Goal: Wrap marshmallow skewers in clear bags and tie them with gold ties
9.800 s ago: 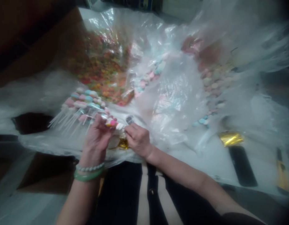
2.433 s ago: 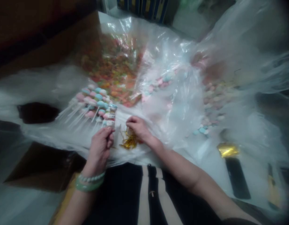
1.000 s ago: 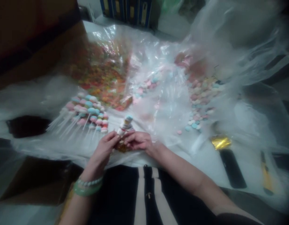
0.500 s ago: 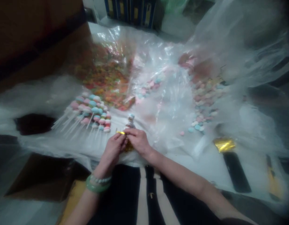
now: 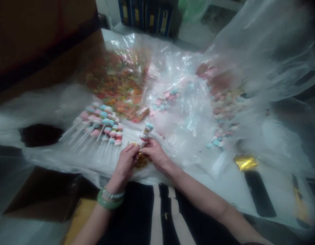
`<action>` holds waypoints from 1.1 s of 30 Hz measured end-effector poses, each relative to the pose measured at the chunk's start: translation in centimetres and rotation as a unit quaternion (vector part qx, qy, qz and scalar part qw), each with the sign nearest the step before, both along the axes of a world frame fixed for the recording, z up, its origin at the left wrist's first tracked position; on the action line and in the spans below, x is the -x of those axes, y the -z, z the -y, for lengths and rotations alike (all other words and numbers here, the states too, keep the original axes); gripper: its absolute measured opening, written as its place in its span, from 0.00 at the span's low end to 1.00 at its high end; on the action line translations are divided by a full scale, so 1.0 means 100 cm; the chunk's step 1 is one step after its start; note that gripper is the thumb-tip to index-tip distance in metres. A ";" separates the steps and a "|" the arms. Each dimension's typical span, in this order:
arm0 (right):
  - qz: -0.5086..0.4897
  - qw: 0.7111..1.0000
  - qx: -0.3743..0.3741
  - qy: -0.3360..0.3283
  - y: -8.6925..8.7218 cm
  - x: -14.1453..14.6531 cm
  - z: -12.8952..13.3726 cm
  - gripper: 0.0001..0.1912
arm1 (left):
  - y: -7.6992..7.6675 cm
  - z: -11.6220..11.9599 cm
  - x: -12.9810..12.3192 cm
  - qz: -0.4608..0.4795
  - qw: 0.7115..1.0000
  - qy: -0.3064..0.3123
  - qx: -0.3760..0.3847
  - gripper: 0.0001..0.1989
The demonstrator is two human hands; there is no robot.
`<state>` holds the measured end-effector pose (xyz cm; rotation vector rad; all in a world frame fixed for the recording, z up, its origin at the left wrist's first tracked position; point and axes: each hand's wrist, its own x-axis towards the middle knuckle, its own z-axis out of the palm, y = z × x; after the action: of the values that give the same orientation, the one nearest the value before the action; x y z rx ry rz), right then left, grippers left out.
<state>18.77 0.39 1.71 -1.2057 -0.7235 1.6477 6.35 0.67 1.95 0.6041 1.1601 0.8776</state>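
Two hands, left hand (image 5: 125,166) and right hand (image 5: 156,153), pinched closed on one pastel candy stick (image 5: 145,134) standing upright, gold twist ties (image 5: 141,160) just below it, candy skewers (image 5: 103,124) left of it on clear plastic sheeting (image 5: 183,136)

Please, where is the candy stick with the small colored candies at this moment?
In the head view, the candy stick stands tilted near the center, between the left hand and the right hand, just right of the fanned group of other candy sticks.
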 end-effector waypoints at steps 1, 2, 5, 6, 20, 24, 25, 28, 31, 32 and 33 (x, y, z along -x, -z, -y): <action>-0.032 0.999 -0.008 -0.020 -0.004 -0.004 -0.001 0.24 | -0.002 -0.001 0.004 0.018 0.999 0.044 0.013 0.21; -0.040 0.998 -0.025 -0.042 -0.008 -0.007 0.000 0.24 | -0.004 -0.002 0.009 0.041 0.994 0.096 0.027 0.21; 0.036 0.989 -0.090 -0.109 -0.015 -0.014 0.008 0.14 | -0.009 -0.006 0.025 0.096 0.963 0.244 0.055 0.19; 0.088 0.983 -0.114 -0.113 -0.016 -0.015 0.012 0.11 | -0.010 -0.009 0.031 0.095 0.955 0.274 0.053 0.19; 0.395 0.862 -0.294 -0.120 -0.047 -0.005 -0.020 0.08 | -0.053 0.005 0.011 -0.557 0.724 0.070 -0.400 0.11; 0.205 0.952 -0.216 -0.078 -0.031 0.011 -0.021 0.10 | -0.028 0.004 -0.004 -0.327 0.890 -0.112 -0.298 0.08; 0.181 0.960 -0.203 -0.072 -0.028 0.012 -0.018 0.11 | -0.022 0.003 -0.002 -0.220 0.939 -0.119 -0.237 0.12; 0.266 0.937 -0.213 -0.073 -0.024 0.002 -0.008 0.12 | -0.007 0.004 0.015 0.080 0.995 0.037 -0.047 0.26; 0.313 0.912 -0.235 -0.119 -0.025 -0.007 -0.005 0.12 | -0.005 0.015 0.041 0.183 0.957 0.222 0.035 0.31; 0.311 0.913 -0.222 -0.143 -0.026 -0.007 -0.005 0.11 | -0.007 0.019 0.051 0.162 0.958 0.237 0.023 0.28; 0.295 0.920 -0.191 -0.175 -0.026 -0.005 -0.004 0.09 | -0.011 0.023 0.061 0.119 0.963 0.243 -0.002 0.23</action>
<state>19.23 0.79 4.34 -1.3373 -1.6396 1.3110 0.20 -1.63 3.06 0.7254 0.7441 0.5131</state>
